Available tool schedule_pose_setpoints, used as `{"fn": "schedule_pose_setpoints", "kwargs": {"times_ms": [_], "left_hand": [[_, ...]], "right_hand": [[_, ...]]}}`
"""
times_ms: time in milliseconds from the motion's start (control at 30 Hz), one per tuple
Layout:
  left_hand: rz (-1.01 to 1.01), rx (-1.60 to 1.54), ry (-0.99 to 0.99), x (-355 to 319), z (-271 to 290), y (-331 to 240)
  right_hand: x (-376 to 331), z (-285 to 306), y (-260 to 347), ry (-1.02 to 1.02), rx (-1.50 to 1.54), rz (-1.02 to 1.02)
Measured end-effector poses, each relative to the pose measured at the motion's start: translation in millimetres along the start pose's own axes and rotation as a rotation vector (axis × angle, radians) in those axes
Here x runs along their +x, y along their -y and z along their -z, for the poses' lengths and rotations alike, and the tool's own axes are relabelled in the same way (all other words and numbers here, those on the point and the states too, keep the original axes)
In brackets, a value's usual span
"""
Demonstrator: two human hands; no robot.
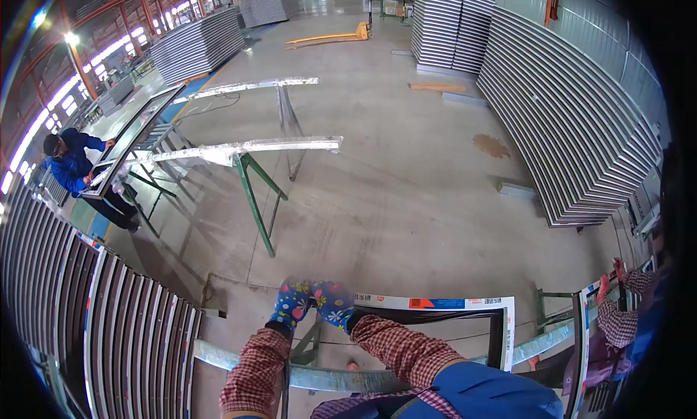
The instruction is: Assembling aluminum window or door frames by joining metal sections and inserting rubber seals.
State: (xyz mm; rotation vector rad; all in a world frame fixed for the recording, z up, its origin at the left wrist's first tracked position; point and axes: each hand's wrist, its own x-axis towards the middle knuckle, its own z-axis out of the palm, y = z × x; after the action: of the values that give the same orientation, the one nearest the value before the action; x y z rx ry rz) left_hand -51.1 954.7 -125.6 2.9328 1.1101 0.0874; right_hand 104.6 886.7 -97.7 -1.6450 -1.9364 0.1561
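My left hand (292,303), in a blue glove with coloured dots and flowers, is held out in front of me. Close beside it is my right hand (332,303) in a matching glove. The fingers of both look curled, but their tips are blurred and whatever they hold is hidden. The right hand is at the left end of a rectangular frame (465,304) with white printed film on its face. Black strips (435,316) run along the frame's inner side. A narrow dark bar (284,393) extends below my left hand. The frame rests over a pale metal rail (348,379).
Upright stacked frames (138,325) stand close on my left. Another person (616,317) in checked sleeves handles a frame at right. At far left, a person in blue (72,158) leans over a frame on trestles (250,194). Tall stacks (566,121) and a yellow pallet jack (361,31) are farther off.
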Motion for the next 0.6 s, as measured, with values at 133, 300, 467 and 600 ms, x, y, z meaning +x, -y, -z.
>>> {"fn": "schedule_pose_setpoints", "kwargs": {"times_ms": [133,300,467,600], "left_hand": [[-0.009,0.023,-0.216,-2.7,-1.1,9.2],[-0.126,0.156,-0.253,26.4,45.0,-17.7],[0.049,0.273,-0.138,12.3,17.6,-5.5],[0.108,-0.232,-0.428,-4.9,51.1,-115.7]], "right_hand": [[-2.0,-4.3,7.2,-0.03,-0.103,0.09],[1.8,-30.6,-24.6,-0.096,-0.005,0.029],[-4.7,-12.9,1.9,-0.214,-0.108,0.042],[-117.7,46.3,-21.0,-0.19,0.341,-0.204]]}}
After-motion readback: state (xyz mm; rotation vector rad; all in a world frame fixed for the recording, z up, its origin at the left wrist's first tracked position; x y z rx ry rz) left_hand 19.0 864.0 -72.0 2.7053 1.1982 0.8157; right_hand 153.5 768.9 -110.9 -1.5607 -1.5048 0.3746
